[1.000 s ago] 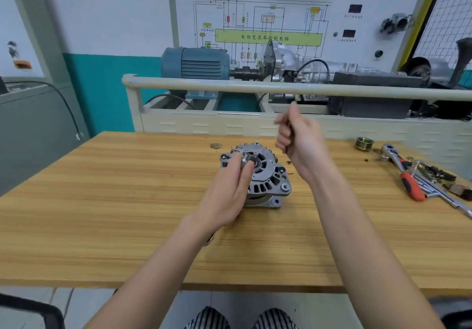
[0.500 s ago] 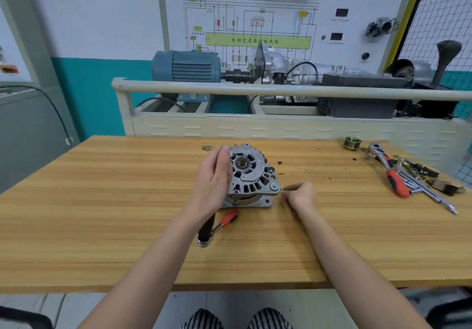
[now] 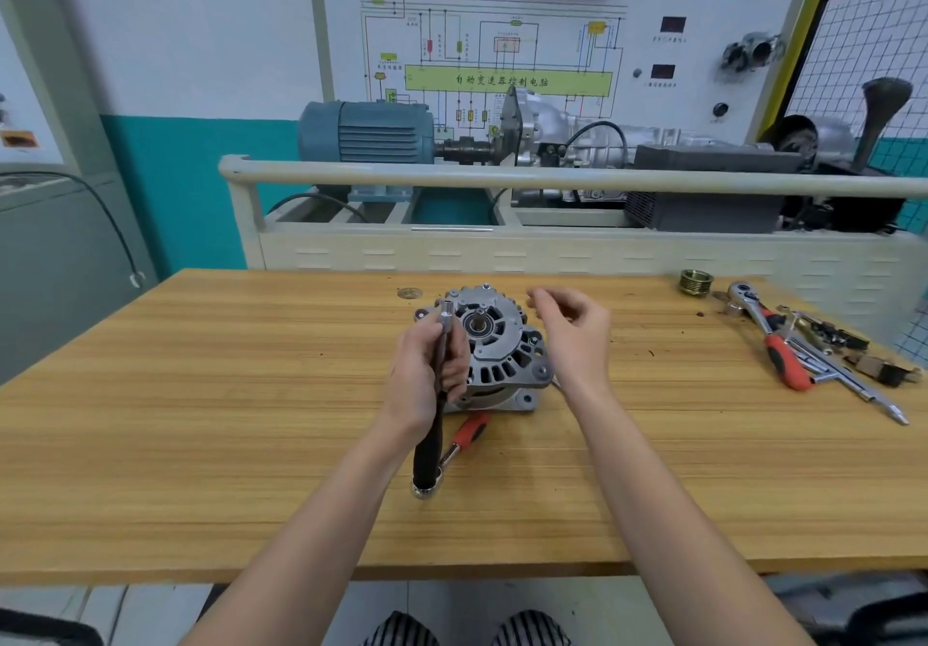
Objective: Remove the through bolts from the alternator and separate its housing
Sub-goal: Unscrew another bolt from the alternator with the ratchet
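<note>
Head view: alternator (image 3: 494, 349) upright on table (image 3: 201, 419). Left hand (image 3: 427, 374) grasping socket driver (image 3: 437, 394), socket seated at upper-left through bolt. Right hand (image 3: 572, 334) released, hovering beside housing. Bolt loosening in hand; next likely requires steadying housing, turning driver.

Wooden workbench (image 3: 201, 444); white-and-teal wall (image 3: 191, 93); wiring-diagram panel (image 3: 502, 43) behind a railed trainer stand (image 3: 452, 176).

A: Where's the alternator (image 3: 494, 349)?
B: Mid-surface (image 3: 201, 394), toward the far edge. Left grip (image 3: 427, 374) at its left side, right grip (image 3: 572, 334) at its right.
A: Tools?
B: Ratchet (image 3: 464, 437) just near of it; pulley (image 3: 695, 283) and wrench (image 3: 771, 339) far right.
</note>
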{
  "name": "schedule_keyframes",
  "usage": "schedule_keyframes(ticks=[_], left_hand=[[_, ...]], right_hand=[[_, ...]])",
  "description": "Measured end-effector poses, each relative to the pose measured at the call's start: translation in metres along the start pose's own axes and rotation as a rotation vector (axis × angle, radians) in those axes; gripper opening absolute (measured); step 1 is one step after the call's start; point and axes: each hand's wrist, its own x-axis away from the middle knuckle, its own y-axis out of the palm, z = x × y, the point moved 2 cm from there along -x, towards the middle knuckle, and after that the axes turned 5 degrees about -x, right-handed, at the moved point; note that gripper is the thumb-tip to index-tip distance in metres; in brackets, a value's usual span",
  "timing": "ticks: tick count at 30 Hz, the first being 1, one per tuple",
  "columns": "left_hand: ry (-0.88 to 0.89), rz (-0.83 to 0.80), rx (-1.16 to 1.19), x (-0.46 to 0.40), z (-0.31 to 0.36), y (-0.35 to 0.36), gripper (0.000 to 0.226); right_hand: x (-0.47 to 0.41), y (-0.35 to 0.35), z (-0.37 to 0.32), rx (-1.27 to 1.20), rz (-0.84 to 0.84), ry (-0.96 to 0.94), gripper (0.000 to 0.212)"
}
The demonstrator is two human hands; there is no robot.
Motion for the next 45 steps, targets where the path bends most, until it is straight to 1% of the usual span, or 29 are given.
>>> schedule_keyframes(ticks=[3, 4, 5, 7, 9, 11, 13, 15, 19, 25, 30, 32, 33, 35, 38, 40, 42, 43, 45], left_hand=[[-0.008, -0.006, -0.019, -0.001, -0.001, 0.001, 0.029], [-0.021, 0.006, -0.025, -0.001, 0.0, 0.001, 0.032], [-0.035, 0.025, -0.031, -0.002, 0.0, 0.001, 0.035], [-0.053, 0.045, -0.032, -0.002, 0.002, 0.0, 0.036], [-0.05, 0.022, -0.054, -0.002, 0.004, -0.001, 0.032], [-0.054, 0.014, -0.156, 0.003, 0.003, -0.002, 0.033], [-0.057, 0.015, -0.232, 0.01, -0.001, -0.001, 0.036], [-0.058, 0.003, -0.244, 0.017, -0.003, 0.002, 0.032], [-0.088, 0.035, -0.244, 0.016, -0.001, 0.007, 0.032], [-0.088, 0.007, -0.276, 0.008, -0.005, 0.01, 0.033], [-0.105, -0.008, -0.237, 0.004, -0.002, 0.011, 0.033], [-0.124, -0.039, -0.214, -0.001, 0.011, 0.009, 0.033], [-0.132, -0.033, -0.178, -0.005, 0.021, 0.006, 0.034], [-0.139, 0.021, -0.004, -0.014, 0.044, -0.003, 0.037], [-0.142, 0.103, 0.306, -0.031, 0.076, -0.013, 0.039], [-0.165, 0.174, 0.414, -0.042, 0.09, -0.012, 0.04], [-0.222, 0.282, 0.523, -0.051, 0.096, -0.009, 0.042], [-0.259, 0.336, 0.616, -0.055, 0.098, -0.01, 0.043], [-0.332, 0.419, 0.865, -0.062, 0.1, -0.013, 0.045]], right_hand=[[0.023, 0.028, -0.038, -0.051, -0.456, -0.09, 0.01], [0.029, 0.035, -0.043, -0.04, -0.557, -0.109, 0.012], [0.032, 0.04, -0.046, -0.025, -0.606, -0.135, 0.013], [0.035, 0.046, -0.047, -0.015, -0.611, -0.166, 0.013], [0.034, 0.047, -0.045, -0.061, -0.592, -0.126, 0.015], [0.03, 0.046, -0.042, -0.145, -0.567, -0.055, 0.018], [0.025, 0.045, -0.04, -0.186, -0.539, -0.031, 0.021], [0.023, 0.047, -0.038, -0.199, -0.547, -0.022, 0.025], [0.02, 0.052, -0.035, -0.225, -0.559, 0.013, 0.032], [0.02, 0.046, -0.026, -0.417, -0.533, 0.052, 0.027], [0.016, 0.042, -0.028, -0.337, -0.527, 0.067, 0.025], [0.012, 0.038, -0.036, -0.32, -0.552, 0.061, 0.029], [0.011, 0.035, -0.04, -0.326, -0.571, 0.069, 0.035], [0.011, 0.028, -0.047, -0.31, -0.637, 0.082, 0.046], [0.019, 0.019, -0.052, -0.041, -0.81, 0.027, 0.053], [0.026, 0.017, -0.057, 0.11, -0.905, 0.007, 0.046], [0.028, 0.014, -0.065, 0.169, -0.932, -0.025, 0.037], [0.025, 0.01, -0.068, 0.217, -0.916, -0.069, 0.032], [0.015, -0.003, -0.07, 0.377, -0.812, -0.189, 0.025]])
